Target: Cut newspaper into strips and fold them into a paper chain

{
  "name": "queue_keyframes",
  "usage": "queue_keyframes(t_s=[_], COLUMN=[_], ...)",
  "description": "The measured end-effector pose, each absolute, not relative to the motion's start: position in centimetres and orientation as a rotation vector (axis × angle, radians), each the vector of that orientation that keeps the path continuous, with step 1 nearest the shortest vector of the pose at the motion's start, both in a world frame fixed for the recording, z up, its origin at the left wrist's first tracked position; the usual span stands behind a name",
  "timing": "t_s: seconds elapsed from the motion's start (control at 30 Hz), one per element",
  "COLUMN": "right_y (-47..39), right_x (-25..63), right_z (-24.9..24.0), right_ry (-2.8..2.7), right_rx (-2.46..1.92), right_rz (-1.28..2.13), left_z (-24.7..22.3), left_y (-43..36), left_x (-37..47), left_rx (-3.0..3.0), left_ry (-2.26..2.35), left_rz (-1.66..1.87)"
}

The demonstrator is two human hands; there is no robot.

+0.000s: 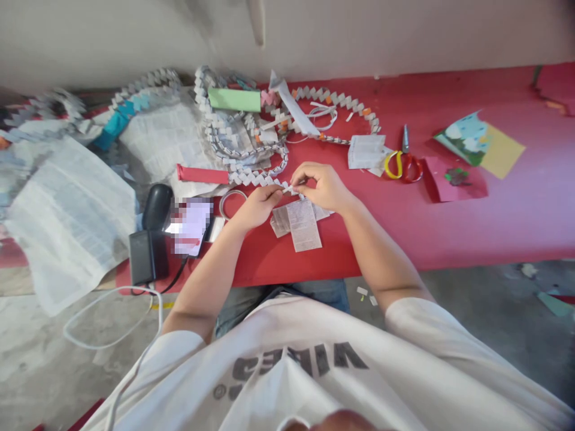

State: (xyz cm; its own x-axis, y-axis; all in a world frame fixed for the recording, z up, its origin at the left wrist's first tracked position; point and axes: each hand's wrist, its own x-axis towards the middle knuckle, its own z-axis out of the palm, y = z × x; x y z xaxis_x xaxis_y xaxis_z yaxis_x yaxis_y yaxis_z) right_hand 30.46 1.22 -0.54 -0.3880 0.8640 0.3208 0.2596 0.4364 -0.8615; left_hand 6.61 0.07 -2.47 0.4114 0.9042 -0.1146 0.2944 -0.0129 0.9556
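Note:
Both of my hands meet at the end of a white folded-paper chain (254, 178) over the red table. My left hand (260, 205) pinches the chain near its right end. Thumb and fingers of my right hand (320, 184) are closed on the tip of the same chain, just right of the left fingertips. A red paper strip (202, 174) is joined to the chain's left end. Below the hands lie printed paper pieces (305, 224), partly overlapping.
Scissors (405, 161) and folded cards (483, 143) lie to the right. More paper chains (345, 99) are piled along the back. At left are large paper sheets (72, 209), a phone (193, 227), a black adapter (148, 257) and a tape ring (232, 205).

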Motion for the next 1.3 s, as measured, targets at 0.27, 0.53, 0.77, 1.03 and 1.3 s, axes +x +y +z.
queue_keyframes(t_s=[0.27, 0.53, 0.77, 1.03, 1.3], right_y=[1.3, 1.3, 1.2, 1.1, 1.3], right_x=[30.3, 29.4, 29.2, 29.1, 28.9], right_z=[-1.2, -2.0, -1.7, -1.8, -1.5], right_ry=[-1.974, -1.975, -1.896, -1.728, -1.38], right_rx=[-0.91, -1.111, -1.143, -1.144, -1.122], right_rz=[0.815, 0.835, 0.898, 1.057, 1.278], left_z=[-2.5, -2.5, -2.5, -2.6, -2.1], left_y=[0.0, -0.2, 0.2, 0.3, -0.1], left_x=[6.3, 6.7, 6.5, 6.3, 6.5], left_rx=[1.782, 1.801, 1.516, 1.2, 1.634], left_ry=[1.262, 1.272, 1.064, 1.058, 1.227], left_rz=[0.863, 0.841, 0.756, 0.694, 0.731])
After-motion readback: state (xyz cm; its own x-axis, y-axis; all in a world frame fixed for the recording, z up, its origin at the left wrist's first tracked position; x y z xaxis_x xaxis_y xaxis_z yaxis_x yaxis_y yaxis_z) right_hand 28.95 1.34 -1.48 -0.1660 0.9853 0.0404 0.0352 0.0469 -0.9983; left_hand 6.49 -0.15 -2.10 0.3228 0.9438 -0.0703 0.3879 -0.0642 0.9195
